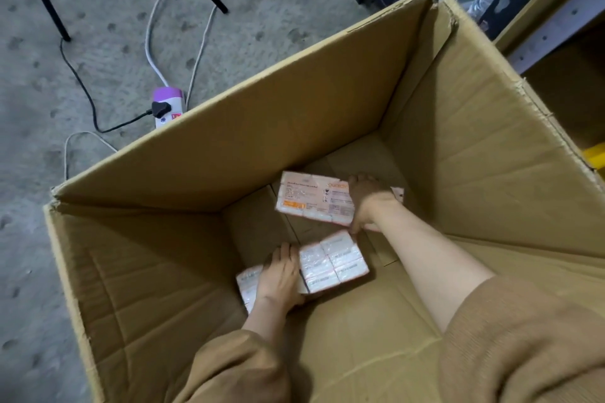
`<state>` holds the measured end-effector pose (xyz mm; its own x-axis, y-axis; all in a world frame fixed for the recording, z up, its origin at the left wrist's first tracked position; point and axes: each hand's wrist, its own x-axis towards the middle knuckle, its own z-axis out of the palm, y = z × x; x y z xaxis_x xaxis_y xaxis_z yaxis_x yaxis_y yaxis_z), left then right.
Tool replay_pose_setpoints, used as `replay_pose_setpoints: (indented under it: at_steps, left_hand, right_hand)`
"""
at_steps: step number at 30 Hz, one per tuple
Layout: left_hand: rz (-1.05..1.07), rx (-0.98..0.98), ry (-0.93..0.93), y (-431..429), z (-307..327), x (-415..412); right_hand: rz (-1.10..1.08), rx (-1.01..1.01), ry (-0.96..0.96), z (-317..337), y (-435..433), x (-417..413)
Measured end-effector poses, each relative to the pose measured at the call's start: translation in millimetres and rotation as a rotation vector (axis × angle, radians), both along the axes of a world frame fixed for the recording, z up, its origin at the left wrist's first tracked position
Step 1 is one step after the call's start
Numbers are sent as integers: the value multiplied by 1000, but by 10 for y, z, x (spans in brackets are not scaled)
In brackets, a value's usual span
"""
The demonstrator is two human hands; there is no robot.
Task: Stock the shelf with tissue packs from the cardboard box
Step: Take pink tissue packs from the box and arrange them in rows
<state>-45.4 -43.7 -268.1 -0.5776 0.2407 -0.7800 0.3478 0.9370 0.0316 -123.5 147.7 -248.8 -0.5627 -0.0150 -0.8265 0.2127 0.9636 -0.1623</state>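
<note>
Deep in the box [294,127], the left hand [281,275] seemingly clasps the near pack [334,262]; the right hand [366,203] grips the far pack [307,196], nearer the shelf [556,26] at two o'clock.

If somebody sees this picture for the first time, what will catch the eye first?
The big open brown cardboard box fills the view, almost empty. At its bottom the left hand grips the nearer pink-and-white wrapped tissue pack, and the right hand grips the farther tissue pack. A white-and-purple power strip lies on the grey floor beside it.
</note>
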Motion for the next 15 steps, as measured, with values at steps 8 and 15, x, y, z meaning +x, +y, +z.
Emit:
replay_pose_setpoints:
  at_steps: [8, 15]
  left_hand:
    - [76, 37, -130, 9, 229, -198]
    - [130, -3, -394, 23, 717, -513]
  right_hand:
    - [-202, -83, -136, 375, 276, -6]
    - [-333, -120, -255, 1062, 585, 11]
